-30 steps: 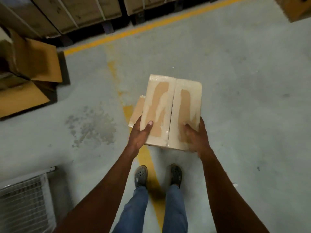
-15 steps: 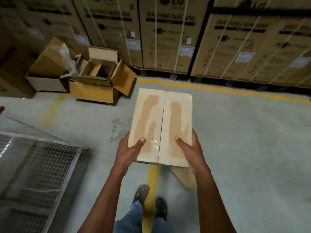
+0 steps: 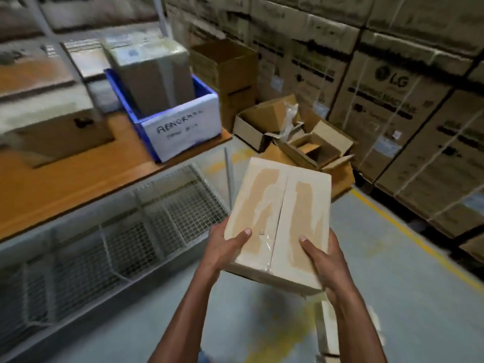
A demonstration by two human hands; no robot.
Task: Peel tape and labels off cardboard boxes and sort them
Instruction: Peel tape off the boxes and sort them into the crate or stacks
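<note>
Two hands carry the cardboard box (image 3: 279, 226) at chest level, the left hand (image 3: 222, 247) clasping its near left corner with the thumb laid on top, the right hand (image 3: 323, 260) wrapped round the near right edge in the same grip. The box top shows torn brown patches where the surface has come away, and a strip of clear tape (image 3: 272, 244) still runs down the centre seam. Half a second ago the view faced open floor and the stacked washing-machine cartons (image 3: 392, 100); now it has swung left, bringing in the wooden worktop (image 3: 65, 184), a blue bin (image 3: 167, 111) labelled "ABNORMAL" and a wire-mesh cage (image 3: 117, 231) beneath the worktop edge. The grip on the box is unchanged. The turn suggests the box is headed for the worktop, probably to peel the remaining tape or be sorted.
</note>
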